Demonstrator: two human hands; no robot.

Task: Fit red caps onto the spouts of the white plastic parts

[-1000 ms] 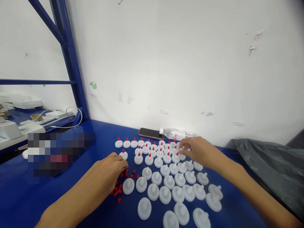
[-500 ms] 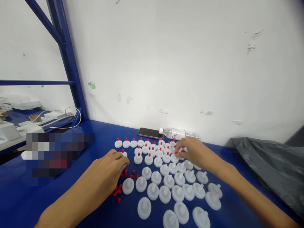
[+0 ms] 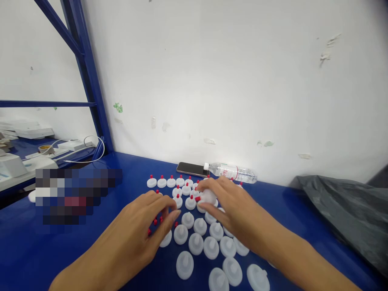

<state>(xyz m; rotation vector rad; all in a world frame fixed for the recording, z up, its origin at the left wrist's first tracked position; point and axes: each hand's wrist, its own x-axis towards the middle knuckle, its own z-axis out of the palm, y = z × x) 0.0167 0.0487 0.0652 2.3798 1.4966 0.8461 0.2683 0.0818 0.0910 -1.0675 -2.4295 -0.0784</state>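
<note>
On the blue table (image 3: 127, 169) stand rows of round white discs, such as one with a red cap (image 3: 152, 182) at the back left. Nearer discs, like this one (image 3: 184, 264), have bare nozzles. My right hand (image 3: 227, 202) grips a white disc (image 3: 207, 197) whose red-capped tip points left. My left hand (image 3: 151, 222) hovers left of it, thumb and forefinger close together; whether anything small is between them cannot be made out. Loose red caps (image 3: 155, 222) lie partly hidden beside and under the left hand.
A phone (image 3: 192, 169) and a clear plastic bottle (image 3: 233, 171) lie along the wall. At the right is a dark plastic sheet (image 3: 336, 214). A blue metal frame (image 3: 89, 76) rises at the left, near white boxes and a cable. A blurred patch covers the left table area.
My right hand has moved left from the back rows and now holds a red-capped disc. My left hand has shifted slightly right, its thumb now showing.
</note>
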